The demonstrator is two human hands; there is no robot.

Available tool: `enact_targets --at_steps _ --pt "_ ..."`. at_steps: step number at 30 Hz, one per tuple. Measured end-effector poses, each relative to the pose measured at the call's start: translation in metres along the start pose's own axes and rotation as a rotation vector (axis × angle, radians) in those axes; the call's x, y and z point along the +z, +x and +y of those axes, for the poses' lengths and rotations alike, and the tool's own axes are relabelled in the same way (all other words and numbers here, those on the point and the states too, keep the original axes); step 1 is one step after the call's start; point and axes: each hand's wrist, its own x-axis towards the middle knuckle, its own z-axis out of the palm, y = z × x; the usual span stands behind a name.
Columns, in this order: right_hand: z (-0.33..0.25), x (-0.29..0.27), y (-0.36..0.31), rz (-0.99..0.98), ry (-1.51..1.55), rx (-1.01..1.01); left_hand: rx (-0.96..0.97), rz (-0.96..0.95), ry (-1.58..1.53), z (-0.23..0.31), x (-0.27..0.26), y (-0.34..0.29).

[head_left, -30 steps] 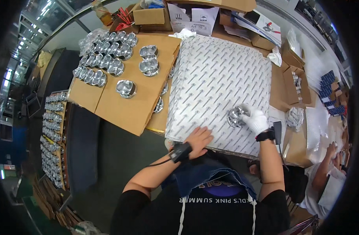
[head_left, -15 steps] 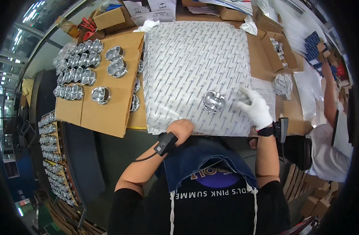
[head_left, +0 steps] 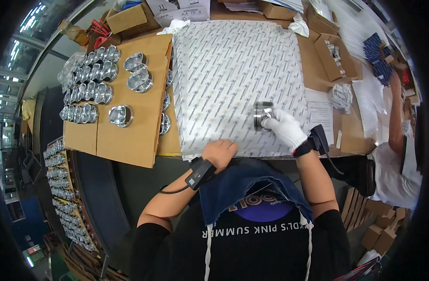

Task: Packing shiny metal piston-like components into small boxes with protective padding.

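Note:
My right hand point(head_left: 283, 127), in a white glove, is closed on a shiny metal engine piston point(head_left: 261, 116). The piston is turned on its side, its ringed wall showing, just over or touching the patterned wrapping paper point(head_left: 233, 65); I cannot tell which. My bare left hand point(head_left: 220, 153) rests at the front edge of this paper stack, its fingers lying on the sheet with nothing seen in them. More pistons point(head_left: 120, 115) stand on a cardboard sheet point(head_left: 130, 136) to the left, several of them in rows.
At the back are an open carton point(head_left: 127, 18) and a white box point(head_left: 177, 11). To the right lie a small box of metal parts point(head_left: 336, 58), crumpled white gloves or cloth point(head_left: 341, 97) and a printed sheet point(head_left: 320, 110). A co-worker's arm point(head_left: 396, 107) reaches in at far right.
My right hand has moved left from beside the piston and taken hold of it. The piston has gone from lying crown-up to being turned on its side. My left hand has stayed nearly still.

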Motion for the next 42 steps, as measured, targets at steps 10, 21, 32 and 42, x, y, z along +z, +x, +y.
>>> enact_targets --at_steps 10,21,32,42 --pt "-0.02 0.024 -0.012 -0.356 0.079 0.252 0.07 0.056 0.126 0.015 -0.031 0.01" --pt "-0.014 0.004 0.015 -0.393 -0.575 -0.018 -0.313 0.175 -0.445 -0.007 -0.006 0.058" --pt "0.0 0.027 0.05 0.224 -0.773 -0.137 -0.589 0.084 -0.536 -0.043 0.002 0.105" --pt "-0.028 0.029 0.037 0.131 -0.76 -0.268 -0.553 0.079 -0.566 -0.056 -0.02 0.133"
